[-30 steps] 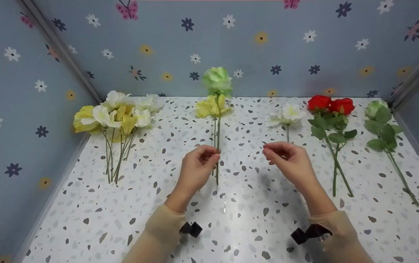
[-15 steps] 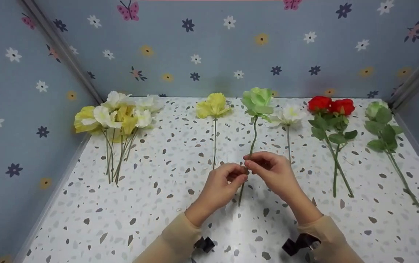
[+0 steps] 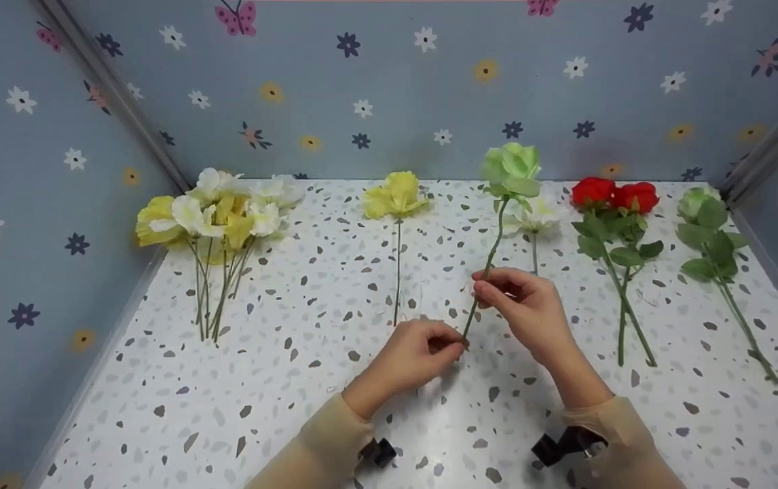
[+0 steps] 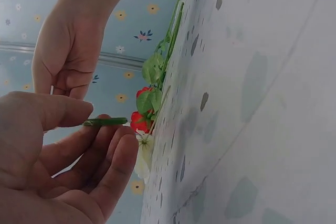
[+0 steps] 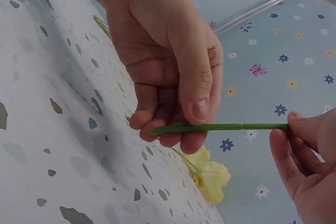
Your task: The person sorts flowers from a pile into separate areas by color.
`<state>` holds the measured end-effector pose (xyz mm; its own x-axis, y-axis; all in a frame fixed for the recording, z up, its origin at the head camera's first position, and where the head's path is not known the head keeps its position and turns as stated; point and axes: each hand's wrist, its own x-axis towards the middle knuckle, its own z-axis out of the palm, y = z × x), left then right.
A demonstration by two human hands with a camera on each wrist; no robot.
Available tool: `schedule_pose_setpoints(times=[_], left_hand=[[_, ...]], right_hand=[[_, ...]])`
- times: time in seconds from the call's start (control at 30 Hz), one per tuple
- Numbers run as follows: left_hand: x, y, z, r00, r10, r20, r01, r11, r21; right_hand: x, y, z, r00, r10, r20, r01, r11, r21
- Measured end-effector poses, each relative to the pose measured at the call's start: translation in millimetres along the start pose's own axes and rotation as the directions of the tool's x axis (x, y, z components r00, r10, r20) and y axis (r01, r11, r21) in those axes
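A pale green artificial rose (image 3: pixel 512 168) on a leafless green stem is held tilted above the speckled table, its bloom toward the back wall and leaning right. My left hand (image 3: pixel 419 353) pinches the stem near its lower end between thumb and fingers. Higher up, my right hand (image 3: pixel 528 302) pinches the same stem (image 5: pixel 226 127). The cut stem end (image 4: pixel 113 121) pokes out past the left fingertips in the left wrist view. Behind the rose, a white flower (image 3: pixel 540 216) lies partly hidden by the bloom and right hand. To the left lies a yellow flower (image 3: pixel 397 197).
White and yellow flowers (image 3: pixel 216 214) lie bunched at the far left. Two red roses (image 3: pixel 613 195) with crossed stems lie to the right, and another pale green rose (image 3: pixel 700 204) with leaves lies at the far right. Patterned blue walls (image 3: pixel 389 81) bound the table.
The left hand has carried the green rose rightward from above the yellow flower. The right hand has taken hold of the stem, and the left hand now grips nearer its lower end.
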<state>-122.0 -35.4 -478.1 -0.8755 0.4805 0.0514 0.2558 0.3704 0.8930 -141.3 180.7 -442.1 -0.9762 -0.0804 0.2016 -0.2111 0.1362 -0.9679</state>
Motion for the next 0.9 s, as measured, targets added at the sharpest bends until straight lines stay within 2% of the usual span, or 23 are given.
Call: schedule_pose_setpoints(times=[0.13,0.33,0.53,0.63,0.77,0.9], left_hand=[[0.4,-1.5,-1.5,1.000,-0.015,0.000,0.015,1.000,0.021],[0.7,-1.3,0.6,1.000,0.009,-0.012,-0.009,1.000,0.014],[0.4,-0.5,2.2,0.997,0.037,-0.068,-0.036,0.999,0.016],[-0.2,1.0,2.4,0.997,0.033,-0.075,-0.033,0.999,0.005],[-0.8,2.9,-1.0,0.998,0.016,-0.057,-0.017,1.000,-0.016],[1.1,-1.2,-15.5,0.997,-0.027,-0.077,0.025,1.000,-0.018]], right_hand=[[0.0,0.3,1.3,1.000,0.006,0.005,-0.006,1.000,0.021],[-2.2,1.9,9.4,0.998,-0.005,0.058,0.004,1.000,0.015],[-3.5,3.3,12.9,0.996,-0.003,0.086,0.002,1.000,0.013],[-3.9,1.6,11.3,0.995,-0.011,0.103,0.011,1.000,0.003],[-1.3,-4.2,-0.3,0.996,-0.020,0.087,0.022,0.999,-0.023],[4.8,-12.9,-32.4,1.000,-0.020,0.008,0.020,0.995,-0.093]])
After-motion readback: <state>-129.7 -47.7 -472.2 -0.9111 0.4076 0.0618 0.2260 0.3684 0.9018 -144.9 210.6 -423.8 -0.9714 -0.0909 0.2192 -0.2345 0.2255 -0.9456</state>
